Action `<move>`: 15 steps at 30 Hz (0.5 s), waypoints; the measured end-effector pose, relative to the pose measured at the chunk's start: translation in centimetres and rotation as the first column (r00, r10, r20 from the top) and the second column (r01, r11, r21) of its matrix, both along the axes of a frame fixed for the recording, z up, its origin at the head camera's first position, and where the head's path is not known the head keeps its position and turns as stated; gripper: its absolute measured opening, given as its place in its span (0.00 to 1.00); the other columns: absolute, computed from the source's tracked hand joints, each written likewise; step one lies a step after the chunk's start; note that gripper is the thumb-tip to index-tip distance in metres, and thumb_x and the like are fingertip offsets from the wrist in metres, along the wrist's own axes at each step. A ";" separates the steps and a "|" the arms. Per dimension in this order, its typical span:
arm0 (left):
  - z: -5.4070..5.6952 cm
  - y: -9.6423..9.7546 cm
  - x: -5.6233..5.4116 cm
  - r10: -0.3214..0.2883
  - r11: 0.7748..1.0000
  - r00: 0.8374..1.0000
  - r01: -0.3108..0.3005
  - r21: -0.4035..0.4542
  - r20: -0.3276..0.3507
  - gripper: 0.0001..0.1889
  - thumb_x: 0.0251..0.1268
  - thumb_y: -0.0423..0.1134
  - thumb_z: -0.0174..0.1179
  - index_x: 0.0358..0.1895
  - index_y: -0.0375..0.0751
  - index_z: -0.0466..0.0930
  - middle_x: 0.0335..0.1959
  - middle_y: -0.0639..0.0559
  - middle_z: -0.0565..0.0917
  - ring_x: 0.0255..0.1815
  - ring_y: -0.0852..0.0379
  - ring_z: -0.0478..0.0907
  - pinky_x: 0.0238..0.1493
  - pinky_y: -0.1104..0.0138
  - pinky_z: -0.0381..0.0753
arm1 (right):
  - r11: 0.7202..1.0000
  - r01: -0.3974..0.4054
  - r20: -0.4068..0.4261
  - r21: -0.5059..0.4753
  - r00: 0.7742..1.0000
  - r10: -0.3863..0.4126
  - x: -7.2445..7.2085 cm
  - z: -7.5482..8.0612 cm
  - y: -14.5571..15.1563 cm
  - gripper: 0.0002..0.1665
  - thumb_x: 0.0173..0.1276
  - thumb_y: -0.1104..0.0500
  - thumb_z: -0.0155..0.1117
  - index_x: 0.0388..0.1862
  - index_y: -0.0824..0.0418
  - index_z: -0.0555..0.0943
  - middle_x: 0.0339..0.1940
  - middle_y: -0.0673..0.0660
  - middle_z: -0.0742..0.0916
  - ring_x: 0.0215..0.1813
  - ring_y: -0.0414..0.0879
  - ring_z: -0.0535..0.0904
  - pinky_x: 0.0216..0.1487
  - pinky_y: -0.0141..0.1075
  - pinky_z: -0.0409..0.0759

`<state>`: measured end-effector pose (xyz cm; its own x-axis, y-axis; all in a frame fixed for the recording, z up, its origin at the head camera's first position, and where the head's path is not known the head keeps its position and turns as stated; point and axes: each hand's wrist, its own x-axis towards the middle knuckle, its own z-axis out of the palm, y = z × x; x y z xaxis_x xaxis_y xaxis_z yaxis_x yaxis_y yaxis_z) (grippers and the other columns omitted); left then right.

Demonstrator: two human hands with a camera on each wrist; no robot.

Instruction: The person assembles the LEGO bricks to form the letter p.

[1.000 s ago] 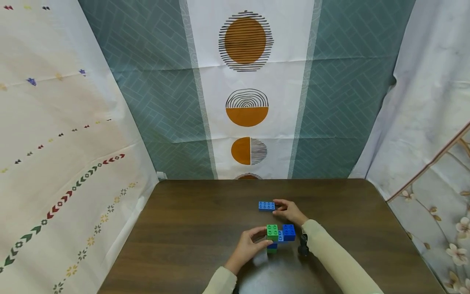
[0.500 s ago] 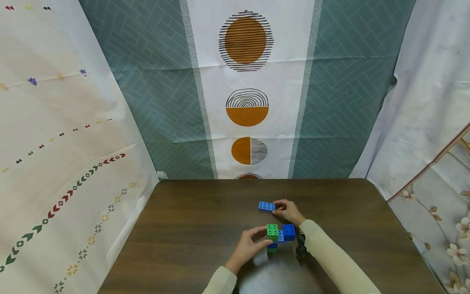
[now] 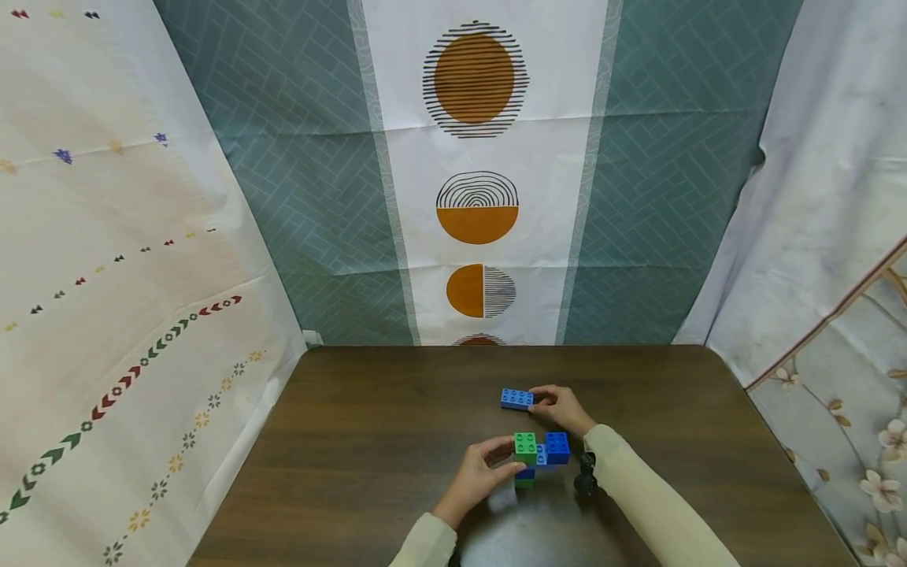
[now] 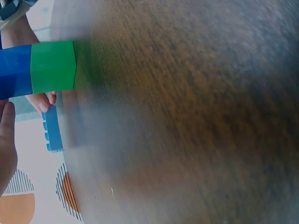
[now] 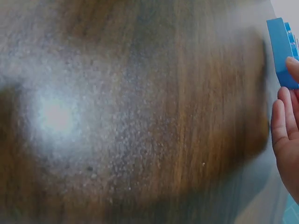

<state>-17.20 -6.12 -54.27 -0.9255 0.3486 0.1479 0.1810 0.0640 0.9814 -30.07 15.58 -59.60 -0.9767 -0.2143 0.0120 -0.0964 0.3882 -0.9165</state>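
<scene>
My left hand [image 3: 476, 479] grips a small tower of toy building bricks near the front of the table, thumb and fingers on its left side. A green brick [image 3: 525, 446] tops the tower, and a dark blue brick [image 3: 557, 447] sits to its right on a light blue brick [image 3: 541, 454]. In the left wrist view, a green brick [image 4: 53, 67] forms the tower's bottom. Beyond it, my right hand [image 3: 564, 409] pinches one end of a long studded blue brick [image 3: 517, 398]. The right wrist view shows the thumb on this brick [image 5: 280, 53]; whether it touches the table I cannot tell.
The brown wooden table [image 3: 368, 441] extends around both hands. A patterned green and white cloth [image 3: 482, 299] hangs behind its far edge. Light printed cloths hang at the left [image 3: 142, 276] and right [image 3: 815, 315].
The long blue brick has turned slightly and shifted a little to the right with my right hand. My left hand and the tower stay in place.
</scene>
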 end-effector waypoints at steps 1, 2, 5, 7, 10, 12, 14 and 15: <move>0.0 0.0 0.0 0.000 1.000 1.000 0.000 0.001 0.002 0.18 0.59 0.30 0.66 0.53 0.30 0.80 0.50 0.37 0.83 0.52 0.48 0.81 0.54 0.60 0.79 | 1.000 -0.008 0.002 0.003 1.000 0.008 0.0 0.0 0.1 0.20 0.61 0.65 0.70 0.53 0.68 0.80 0.41 0.62 0.85 0.36 0.47 0.81 0.34 0.34 0.80; 0.0 0.0 0.0 0.001 1.000 1.000 -0.001 0.002 0.005 0.18 0.59 0.30 0.66 0.53 0.30 0.80 0.50 0.37 0.83 0.52 0.48 0.81 0.54 0.60 0.79 | 1.000 -0.012 0.007 0.007 1.000 0.012 0.1 0.1 0.2 0.21 0.61 0.64 0.70 0.53 0.68 0.80 0.41 0.62 0.85 0.36 0.47 0.81 0.36 0.34 0.81; 0.1 0.0 0.1 0.003 1.000 1.000 -0.004 0.007 0.008 0.18 0.59 0.30 0.66 0.53 0.30 0.79 0.50 0.37 0.83 0.52 0.47 0.80 0.54 0.61 0.80 | 1.000 -0.024 0.015 -0.001 1.000 0.024 0.1 0.6 0.5 0.21 0.61 0.62 0.71 0.53 0.67 0.81 0.42 0.62 0.86 0.40 0.49 0.82 0.41 0.37 0.83; 0.2 0.0 0.1 0.006 1.000 1.000 -0.006 0.007 0.014 0.18 0.59 0.30 0.66 0.53 0.30 0.80 0.50 0.37 0.83 0.52 0.46 0.80 0.54 0.63 0.80 | 0.999 -0.039 0.008 -0.009 0.999 0.039 0.2 0.9 0.7 0.21 0.61 0.61 0.71 0.52 0.67 0.81 0.45 0.63 0.85 0.44 0.51 0.83 0.45 0.40 0.84; 0.1 0.0 0.1 0.005 1.000 1.000 -0.005 0.008 0.019 0.18 0.59 0.30 0.66 0.53 0.30 0.79 0.50 0.37 0.83 0.53 0.45 0.80 0.54 0.63 0.80 | 0.998 -0.054 0.015 -0.028 0.998 0.055 0.3 1.5 1.0 0.22 0.61 0.59 0.71 0.52 0.66 0.81 0.48 0.63 0.85 0.47 0.53 0.83 0.47 0.41 0.83; 0.1 0.0 0.1 0.001 1.000 1.000 -0.001 0.007 0.020 0.18 0.59 0.30 0.66 0.54 0.30 0.79 0.50 0.37 0.83 0.53 0.45 0.80 0.54 0.62 0.80 | 0.997 -0.065 0.017 -0.039 0.998 0.065 0.3 1.9 1.3 0.22 0.61 0.57 0.71 0.53 0.66 0.81 0.48 0.63 0.85 0.48 0.53 0.83 0.47 0.41 0.83; 0.1 0.0 0.1 0.000 1.000 1.000 0.000 0.007 0.016 0.18 0.60 0.30 0.66 0.54 0.30 0.79 0.50 0.36 0.82 0.53 0.44 0.80 0.54 0.61 0.79 | 0.996 -0.075 0.020 -0.049 0.997 0.076 0.4 2.2 1.5 0.23 0.62 0.57 0.71 0.54 0.65 0.80 0.48 0.63 0.85 0.48 0.53 0.82 0.47 0.40 0.83; 0.1 0.0 0.1 0.000 1.000 1.000 -0.001 0.005 0.015 0.18 0.60 0.30 0.66 0.54 0.30 0.79 0.50 0.36 0.83 0.53 0.44 0.80 0.54 0.60 0.79 | 0.996 -0.077 0.018 -0.053 0.997 0.078 0.4 2.4 1.6 0.23 0.62 0.56 0.71 0.54 0.65 0.80 0.49 0.62 0.85 0.48 0.53 0.82 0.48 0.39 0.83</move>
